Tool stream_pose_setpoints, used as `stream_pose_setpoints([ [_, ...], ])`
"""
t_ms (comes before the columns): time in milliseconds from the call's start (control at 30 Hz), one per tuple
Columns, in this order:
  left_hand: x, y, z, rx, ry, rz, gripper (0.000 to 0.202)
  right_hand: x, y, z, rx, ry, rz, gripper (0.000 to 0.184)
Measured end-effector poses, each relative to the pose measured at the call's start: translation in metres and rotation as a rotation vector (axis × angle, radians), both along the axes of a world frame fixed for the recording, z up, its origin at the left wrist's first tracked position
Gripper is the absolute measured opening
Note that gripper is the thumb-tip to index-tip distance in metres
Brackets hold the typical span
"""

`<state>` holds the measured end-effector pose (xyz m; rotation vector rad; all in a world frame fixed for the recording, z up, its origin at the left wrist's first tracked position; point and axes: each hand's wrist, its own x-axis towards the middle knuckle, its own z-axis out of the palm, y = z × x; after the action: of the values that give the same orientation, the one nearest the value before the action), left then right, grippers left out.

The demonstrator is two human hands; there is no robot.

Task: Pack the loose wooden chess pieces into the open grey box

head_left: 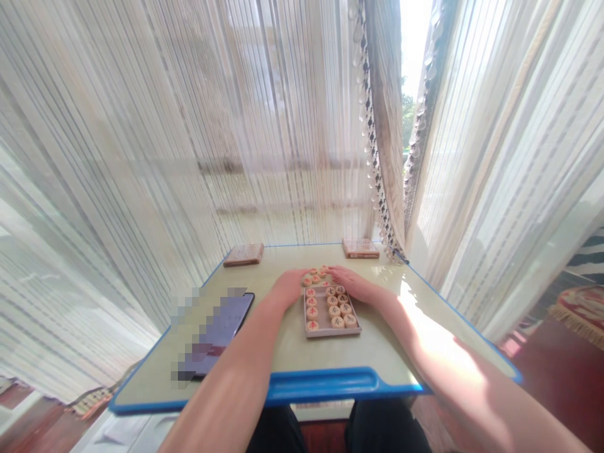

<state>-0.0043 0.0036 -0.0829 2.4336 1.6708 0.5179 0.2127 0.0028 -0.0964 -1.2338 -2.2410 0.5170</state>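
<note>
A shallow open box (325,335) of xiangqi pieces lies in the middle of the small table. Inside it, red-marked pieces (312,312) form a column on the left, and dark-marked pieces (336,321) fill two columns on the right. Just beyond the box is a loose group of red-marked xiangqi pieces (316,279). My left hand (290,284) rests at the left side of that group, fingers extended towards it. From the right, my right hand (352,283) reaches over the box's far corner, its fingers stretched out beside the loose pieces. Neither hand visibly grips a piece.
A phone or tablet (221,333), partly pixelated, lies left of my left forearm. Flat boxes stand at the far left corner (243,254) and far right (360,248). The table has a blue rim (325,385). String curtains (283,126) hang behind it.
</note>
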Motion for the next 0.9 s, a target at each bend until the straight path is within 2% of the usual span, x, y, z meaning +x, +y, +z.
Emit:
stream_pose_setpoints([
  [167, -0.001, 0.007, -0.004, -0.046, 0.09, -0.044, 0.063, 0.003, 0.021, -0.02, 0.069, -0.157, 0.014, 0.047],
  [300, 0.0, 0.01, -0.002, -0.081, 0.122, -0.084, 0.058, 0.003, 0.025, -0.026, 0.087, -0.194, 0.033, 0.045],
  [633, -0.001, 0.006, 0.0, -0.082, 0.058, -0.001, 0.063, -0.001, 0.02, -0.017, 0.201, -0.24, 0.076, 0.044],
  [900, -0.004, 0.006, 0.004, -0.088, 0.005, -0.045, 0.058, -0.004, 0.008, -0.006, 0.255, -0.186, 0.028, 0.042],
])
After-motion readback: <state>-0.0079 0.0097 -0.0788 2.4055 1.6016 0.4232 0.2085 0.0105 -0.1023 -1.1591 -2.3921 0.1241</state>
